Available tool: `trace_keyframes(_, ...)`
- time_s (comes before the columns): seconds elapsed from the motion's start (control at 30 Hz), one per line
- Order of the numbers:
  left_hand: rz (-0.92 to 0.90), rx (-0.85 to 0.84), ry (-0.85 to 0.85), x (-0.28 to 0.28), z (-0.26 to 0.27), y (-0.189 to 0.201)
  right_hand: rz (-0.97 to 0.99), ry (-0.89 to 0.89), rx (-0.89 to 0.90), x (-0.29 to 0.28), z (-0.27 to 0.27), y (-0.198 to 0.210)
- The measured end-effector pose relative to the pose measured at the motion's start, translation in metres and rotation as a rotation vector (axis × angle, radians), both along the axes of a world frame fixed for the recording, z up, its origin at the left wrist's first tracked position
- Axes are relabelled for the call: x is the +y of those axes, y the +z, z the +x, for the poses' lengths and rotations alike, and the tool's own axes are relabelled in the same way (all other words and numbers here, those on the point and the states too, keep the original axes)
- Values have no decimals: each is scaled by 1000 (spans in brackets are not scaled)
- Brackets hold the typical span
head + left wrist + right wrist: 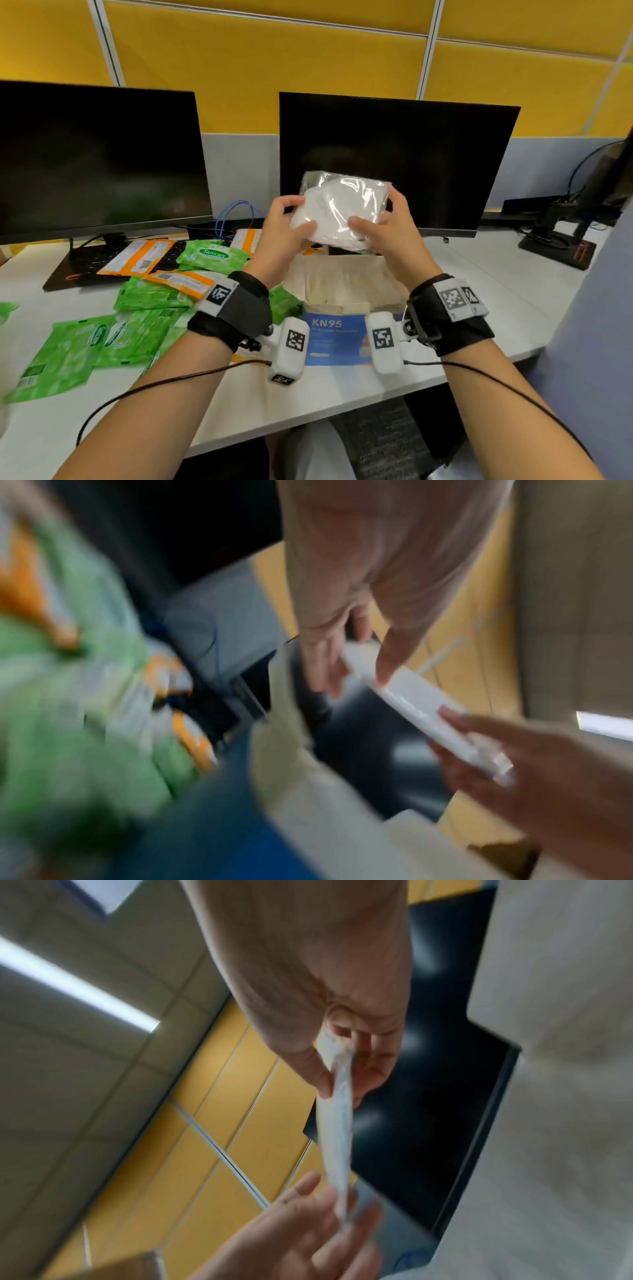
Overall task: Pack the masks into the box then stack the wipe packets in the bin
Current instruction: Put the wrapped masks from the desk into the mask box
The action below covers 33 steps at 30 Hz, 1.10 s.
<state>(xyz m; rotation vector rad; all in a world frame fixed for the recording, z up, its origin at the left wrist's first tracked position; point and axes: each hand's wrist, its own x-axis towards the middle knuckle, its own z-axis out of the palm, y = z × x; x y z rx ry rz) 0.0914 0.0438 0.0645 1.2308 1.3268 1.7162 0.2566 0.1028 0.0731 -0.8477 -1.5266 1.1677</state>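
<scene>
Both hands hold a clear plastic pack of white masks [339, 209] up in the air above the open blue KN95 box [337, 337]. My left hand [289, 228] pinches the pack's left edge and my right hand [383, 228] pinches its right edge. The left wrist view shows the mask pack [421, 707] edge-on between the left hand [346, 653] and the right hand [514, 753]. In the right wrist view the same pack [337, 1123] runs from the right hand [339, 1064] to the left hand [308, 1218]. Green wipe packets [102, 329] lie scattered on the left of the desk.
Orange-and-white packets [140, 257] lie among the green ones near the left monitor [99, 161]. A second monitor [394, 161] stands just behind the raised pack. The white desk [496, 284] runs right to a monitor arm base [561, 240]. No bin is in view.
</scene>
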Motion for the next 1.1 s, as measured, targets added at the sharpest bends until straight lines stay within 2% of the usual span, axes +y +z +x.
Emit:
trace_keyframes(0.07, -161, 391, -19, 1, 3, -6, 144, -143, -158, 2, 11, 4)
trace_keyframes(0.13, -245, 696, -72, 0, 7, -11, 237, -221, -375, -1, 22, 13)
trace_keyframes(0.23, -386, 1006, -234, -1, 12, -18, 275, -196, -571, -6, 31, 26)
trace_keyframes(0.3, -528, 1138, -257, -2, 10, -20, 280, -206, -658, -10, 32, 31)
trace_keyframes(0.37, -546, 1141, -246, -3, 8, -19, 283, -207, -701, -15, 29, 33)
trace_keyframes(0.47, -498, 1035, -234, -4, 3, -15, 255, -177, -764, -22, 17, 29)
trace_keyframes(0.63, -482, 1154, -250, -4, 3, -23, 232, -96, -1000, -31, -5, 14)
trace_keyframes(0.77, -408, 1008, -152, 0, 8, -29, 117, 112, -1165, -33, -23, -1)
trace_keyframes(0.87, -327, 880, -100, 2, 12, -30, 174, 246, -1321, -33, -32, -12)
trace_keyframes(0.93, -299, 854, -106, 3, 16, -28, 190, 320, -1376, -28, -32, -13)
trace_keyframes(1.0, -308, 904, -123, 3, 19, -28, 188, 353, -1355, -25, -26, -11)
trace_keyframes(1.1, -340, 989, -133, 3, 20, -32, 132, 246, -1124, -22, -17, -9)
